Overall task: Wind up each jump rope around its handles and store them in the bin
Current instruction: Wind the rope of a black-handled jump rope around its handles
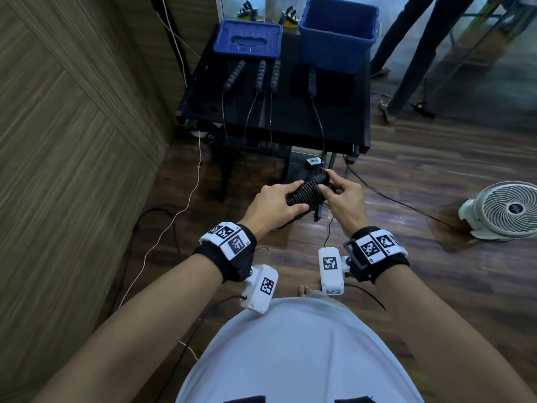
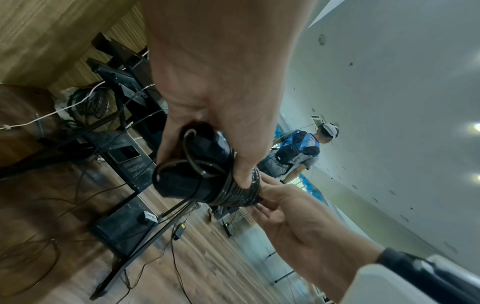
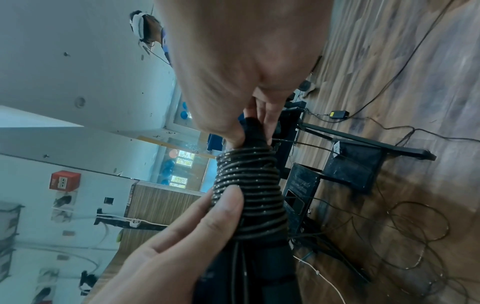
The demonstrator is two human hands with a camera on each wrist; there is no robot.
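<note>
A pair of black jump rope handles wound tightly with dark rope [image 1: 307, 194] is held in the air in front of the black table [image 1: 343, 123]. My left hand [image 1: 276, 202] grips the coiled bundle [image 2: 200, 181], thumb across the turns [image 3: 249, 185]. My right hand [image 1: 338, 193] pinches the loose rope end at the bundle's far tip [image 3: 259, 131]. Several more black handles [image 1: 260, 75] lie on the table, their ropes hanging over the front edge. The blue bin [image 1: 338, 50] stands at the table's back right, its inside dark.
A blue lid [image 1: 247, 39] lies at the table's back left. A wood-panel wall runs along the left. A white fan [image 1: 505, 212] sits on the floor at right. Cables trail over the wooden floor. A person's legs [image 1: 415, 59] stand beyond the table's right side.
</note>
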